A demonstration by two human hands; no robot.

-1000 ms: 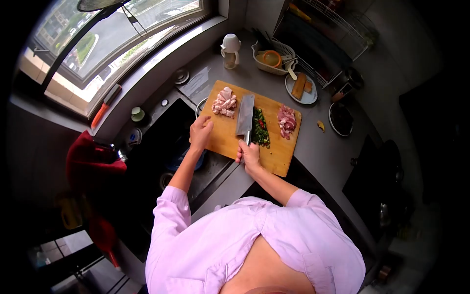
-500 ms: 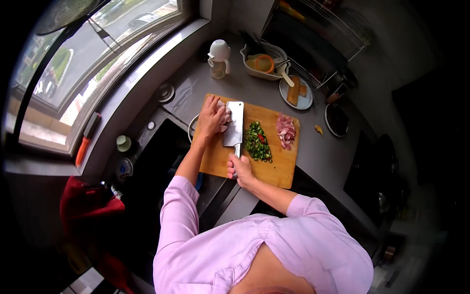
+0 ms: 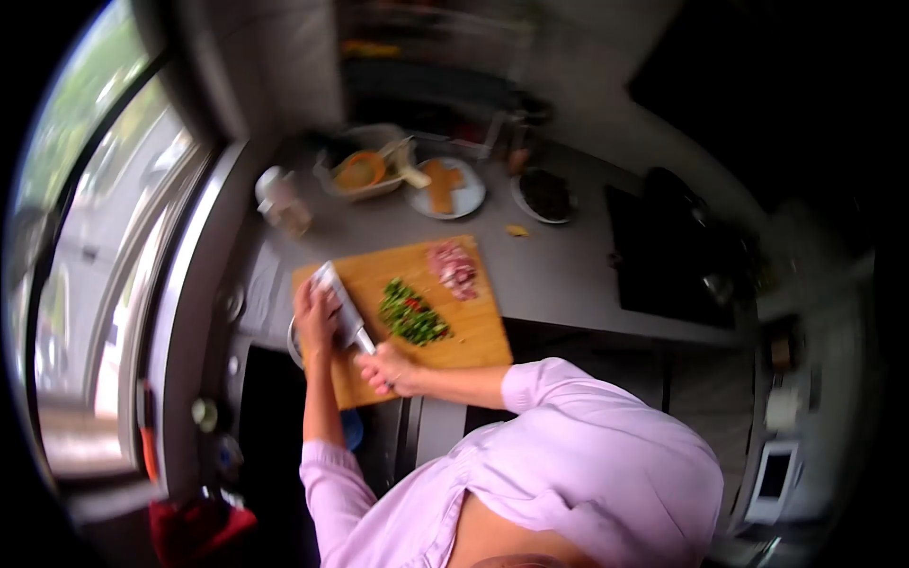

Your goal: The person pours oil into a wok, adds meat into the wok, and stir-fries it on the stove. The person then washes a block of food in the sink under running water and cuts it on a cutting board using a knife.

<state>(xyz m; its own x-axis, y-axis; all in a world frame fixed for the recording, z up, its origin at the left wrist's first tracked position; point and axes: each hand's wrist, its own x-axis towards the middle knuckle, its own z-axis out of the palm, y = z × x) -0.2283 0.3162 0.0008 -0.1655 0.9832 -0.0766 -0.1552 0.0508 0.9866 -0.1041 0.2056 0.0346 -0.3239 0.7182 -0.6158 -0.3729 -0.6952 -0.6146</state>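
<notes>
On the wooden cutting board [image 3: 417, 270], my right hand [image 3: 386, 369] is closed round the handle of a cleaver [image 3: 343, 308]. The blade lies tilted at the board's left side. My left hand [image 3: 315, 317] is beside the blade, its fingers bent over pale meat pieces that are mostly hidden. What it grips is blurred. Chopped green and red peppers [image 3: 413, 314] form a pile at the middle of the board. Sliced pink meat [image 3: 454, 269] sits near the far right corner.
Behind the board are a white basket [image 3: 369, 185], a plate [image 3: 468, 200] with brown pieces and a bowl [image 3: 546, 195] of dark food. A bottle [image 3: 284, 203] stands back left. The dark stove [image 3: 663, 275] is right, the window left.
The view has swung to the right. My left hand has come onto the pale meat from the board's edge, and the cleaver has moved left from beside the peppers toward that meat.
</notes>
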